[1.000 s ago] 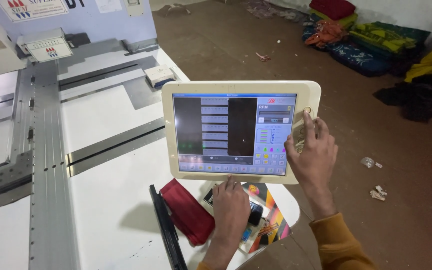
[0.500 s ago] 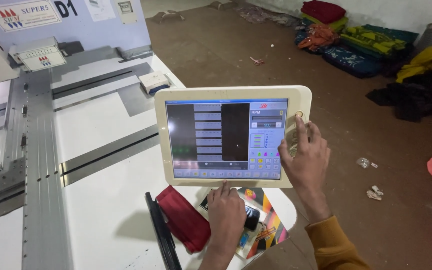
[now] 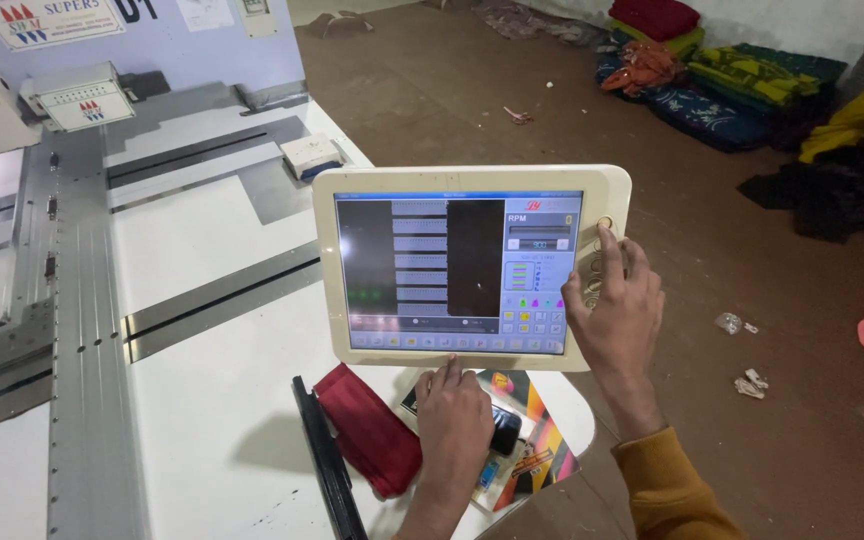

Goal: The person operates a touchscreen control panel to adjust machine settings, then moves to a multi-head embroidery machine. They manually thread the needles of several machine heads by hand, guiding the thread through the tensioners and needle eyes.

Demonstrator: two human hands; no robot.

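Head view: we see a cream control panel (image 3: 472, 268) with a lit screen, standing above the white machine table (image 3: 202, 330). Our right hand (image 3: 617, 315) is spread loosely on its button column, grasping nothing — one fingertip on the top knob. Our left hand (image 3: 452, 425) touches the panel's lower edge with an extended finger, over a red cloth (image 3: 367, 430) and a colourful card (image 3: 537, 450).

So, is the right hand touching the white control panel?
Touching. The head view shows the right hand lying on the right edge of the control panel, with its fingertips on the round buttons there.
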